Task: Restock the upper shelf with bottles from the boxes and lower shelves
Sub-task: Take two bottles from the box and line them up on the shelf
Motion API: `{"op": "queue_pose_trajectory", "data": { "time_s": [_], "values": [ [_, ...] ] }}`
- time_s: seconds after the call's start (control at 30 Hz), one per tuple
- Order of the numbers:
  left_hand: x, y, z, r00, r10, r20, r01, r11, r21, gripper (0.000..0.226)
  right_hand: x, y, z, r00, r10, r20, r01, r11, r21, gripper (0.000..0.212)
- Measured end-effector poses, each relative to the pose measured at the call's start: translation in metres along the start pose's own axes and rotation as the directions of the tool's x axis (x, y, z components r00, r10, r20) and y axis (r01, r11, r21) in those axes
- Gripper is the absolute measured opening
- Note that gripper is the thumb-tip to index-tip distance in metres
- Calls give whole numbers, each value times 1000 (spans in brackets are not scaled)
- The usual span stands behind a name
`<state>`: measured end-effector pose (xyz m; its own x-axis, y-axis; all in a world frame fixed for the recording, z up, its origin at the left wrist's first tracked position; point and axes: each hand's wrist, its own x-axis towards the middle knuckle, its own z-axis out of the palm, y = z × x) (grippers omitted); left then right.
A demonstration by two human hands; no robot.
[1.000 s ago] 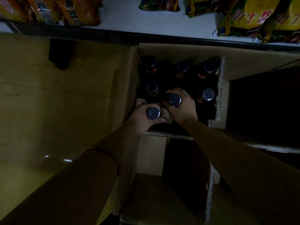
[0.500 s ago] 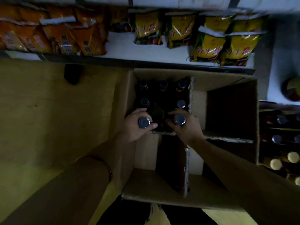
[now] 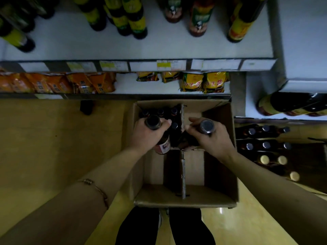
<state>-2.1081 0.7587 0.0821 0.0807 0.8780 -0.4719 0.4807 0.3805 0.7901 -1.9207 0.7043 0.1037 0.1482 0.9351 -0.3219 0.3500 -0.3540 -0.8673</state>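
An open cardboard box [image 3: 185, 203] with card dividers stands on the floor below me. Several dark capped bottles [image 3: 160, 112] remain in its far left compartment. My left hand [image 3: 144, 134] grips the neck of a dark bottle [image 3: 163, 145] with a red and white label, lifted above the box. My right hand [image 3: 210, 138] grips a second dark bottle [image 3: 206, 126] by the neck, raised over the box's middle; its body is hidden under the hand. The upper shelf [image 3: 134, 48] holds several bottles with yellow and red labels along its back.
Orange and yellow snack bags [image 3: 192, 82] fill the low shelf behind the box. To the right, another case [image 3: 265, 144] holds several capped bottles. A second shelf unit [image 3: 300, 50] with large bottles stands at the right. My legs are just behind the box.
Both hands have lifted their bottles up out of the box. My head has risen and pulled back, so the upper shelf with its bottles is now in view.
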Motion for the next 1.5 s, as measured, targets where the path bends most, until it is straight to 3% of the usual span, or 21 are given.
{"op": "queue_pose_trajectory", "data": {
  "time_s": [0.1,0.2,0.27,0.37,0.5,0.6,0.67,0.87,1.13,1.4,1.5],
  "values": [
    [-35,45,-4,997,-33,-72,26,995,-95,14,-24,-36,-24,996,-77,-34,77,997,-1,13],
    [-72,88,-17,979,165,-124,-182,973,-143,10,-50,-69,-46,979,-130,-155,133,991,8,4],
    [-83,110,-26,952,280,-123,-297,943,-150,21,-66,-90,-60,959,-151,-242,167,985,46,8],
    [-94,145,-33,899,436,-43,-437,889,-135,24,-92,-123,-78,927,-145,-346,185,979,85,22],
    [-125,196,-52,771,617,157,-611,786,-90,20,-129,-169,-88,878,-157,-452,199,979,47,10],
    [-145,237,-71,747,624,229,-607,781,-149,22,-155,-196,-88,812,-156,-563,196,980,12,41],
    [-160,259,-83,703,651,287,-621,758,-199,20,-175,-218,-90,764,-168,-623,213,977,-2,47],
    [-221,311,-114,493,723,484,-752,634,-182,23,-230,-292,-106,674,-241,-698,241,965,-101,36],
    [-290,392,-142,454,683,573,-684,679,-268,20,-297,-401,-155,562,-273,-781,323,941,-97,13],
    [-349,472,-169,270,771,576,-721,559,-410,26,-354,-469,-185,450,-323,-832,360,919,-162,19],
    [-368,489,-168,234,779,582,-706,548,-449,32,-376,-486,-197,410,-310,-858,363,918,-158,22]
  ]
}}
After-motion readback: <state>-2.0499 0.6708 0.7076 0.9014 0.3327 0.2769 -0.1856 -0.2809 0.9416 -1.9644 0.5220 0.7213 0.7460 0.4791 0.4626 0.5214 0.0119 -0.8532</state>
